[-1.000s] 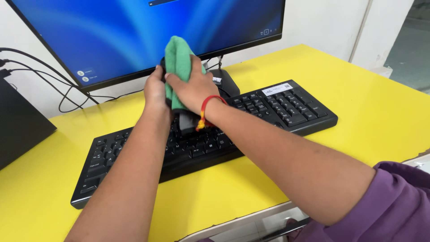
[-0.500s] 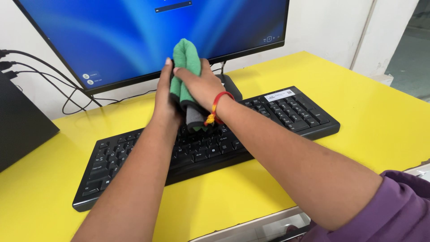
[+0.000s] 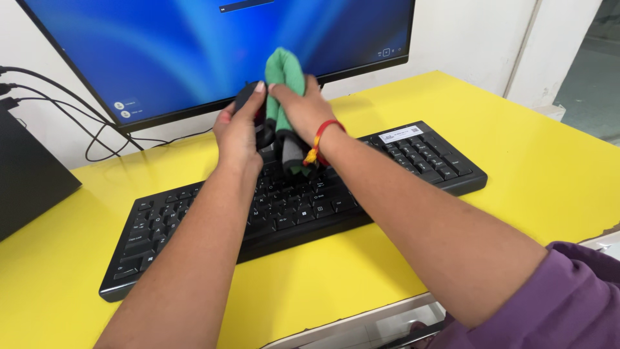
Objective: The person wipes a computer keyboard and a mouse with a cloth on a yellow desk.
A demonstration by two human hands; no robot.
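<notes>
At the left edge of the yellow desk (image 3: 549,161) a dark box (image 3: 29,171) and some cables (image 3: 97,129) are seen. One black mouse (image 3: 248,103) is gripped in the curled left hand (image 3: 237,132), held up over the one keyboard (image 3: 290,200). One green cloth (image 3: 284,77) is bunched in the right hand (image 3: 307,113), fingers pinched round it, pressed onto the mouse. Wiping looks midway, no telling how much is left. One monitor (image 3: 194,45) behind.

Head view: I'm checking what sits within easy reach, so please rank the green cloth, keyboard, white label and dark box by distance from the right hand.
From the right hand:
1. Green cloth, gripped in it.
2. Keyboard, just below the wrist.
3. White label, on the keyboard's far right corner.
4. Dark box, at the left edge of the yellow table.
</notes>
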